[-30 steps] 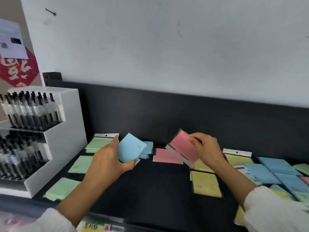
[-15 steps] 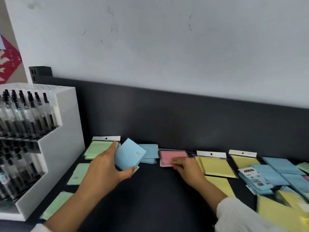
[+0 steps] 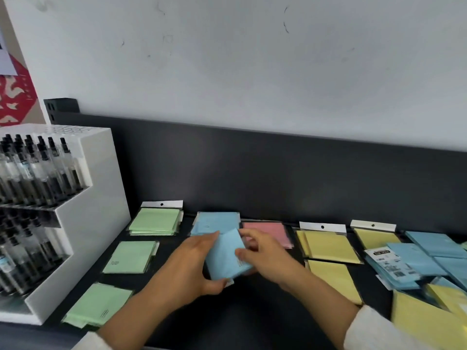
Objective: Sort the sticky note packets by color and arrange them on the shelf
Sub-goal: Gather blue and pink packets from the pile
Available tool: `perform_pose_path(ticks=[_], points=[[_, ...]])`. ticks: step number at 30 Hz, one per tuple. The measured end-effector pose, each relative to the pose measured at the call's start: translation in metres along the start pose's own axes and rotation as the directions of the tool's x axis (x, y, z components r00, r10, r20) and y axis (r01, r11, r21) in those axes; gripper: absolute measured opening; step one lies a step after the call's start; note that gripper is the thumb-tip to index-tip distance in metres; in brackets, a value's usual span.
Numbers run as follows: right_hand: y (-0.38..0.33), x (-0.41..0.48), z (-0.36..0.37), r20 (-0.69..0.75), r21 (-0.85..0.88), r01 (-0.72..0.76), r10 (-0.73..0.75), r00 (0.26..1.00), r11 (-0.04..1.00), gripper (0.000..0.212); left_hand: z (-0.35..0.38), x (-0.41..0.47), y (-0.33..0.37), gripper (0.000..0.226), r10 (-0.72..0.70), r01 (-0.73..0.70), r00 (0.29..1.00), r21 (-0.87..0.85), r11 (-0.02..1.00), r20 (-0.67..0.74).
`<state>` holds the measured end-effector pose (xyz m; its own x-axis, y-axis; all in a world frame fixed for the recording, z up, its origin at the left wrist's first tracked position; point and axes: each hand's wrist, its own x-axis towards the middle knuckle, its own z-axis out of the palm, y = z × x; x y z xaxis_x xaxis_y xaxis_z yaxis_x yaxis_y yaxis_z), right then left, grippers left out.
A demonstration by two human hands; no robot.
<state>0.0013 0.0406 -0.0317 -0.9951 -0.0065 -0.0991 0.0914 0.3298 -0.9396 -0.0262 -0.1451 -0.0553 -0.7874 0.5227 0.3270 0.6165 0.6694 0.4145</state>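
— Head view: what did you have hold of?
— A blue sticky note packet (image 3: 225, 258). My left hand (image 3: 187, 269) gripped its left edge, thumb under it, and my right hand (image 3: 265, 256) pinched its right edge.
— Where was it?
— Over the black shelf (image 3: 252, 311), just in front of the blue stack (image 3: 214, 222) and pink stack (image 3: 270, 229).

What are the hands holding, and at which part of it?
Both hold one blue packet: the left hand grips its left side, the right hand pinches its right edge.
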Motion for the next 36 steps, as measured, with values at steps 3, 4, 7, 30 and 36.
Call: perform_pose_path(ticks=[3,4,7,30,36], points=[[0.008,-0.006,0.004,-0.042,0.037,-0.073,0.075,0.996,0.997,0.041,0.012,-0.002,-0.004,0.089,0.069,-0.07,0.997,0.055,0.996,0.033],[0.01,-0.006,0.005,-0.05,0.098,-0.097,0.102,0.994,0.99,0.043,0.013,-0.003,-0.005,0.087,0.065,-0.068,0.997,0.082,0.994,0.031],[0.009,-0.005,0.005,-0.098,0.246,-0.105,0.133,0.986,0.964,0.049,0.012,-0.006,-0.004,0.079,0.029,-0.023,0.998,0.113,0.993,-0.048],[0.016,0.014,0.042,-0.096,-0.355,-0.148,0.121,0.988,0.923,0.007,0.01,0.019,-0.045,0.035,-0.256,0.255,0.967,0.069,0.965,0.001],[0.016,0.014,0.043,-0.093,-0.346,-0.158,0.134,0.987,0.925,0.004,0.032,0.007,-0.043,0.041,-0.119,0.116,0.992,0.067,0.991,0.049]])
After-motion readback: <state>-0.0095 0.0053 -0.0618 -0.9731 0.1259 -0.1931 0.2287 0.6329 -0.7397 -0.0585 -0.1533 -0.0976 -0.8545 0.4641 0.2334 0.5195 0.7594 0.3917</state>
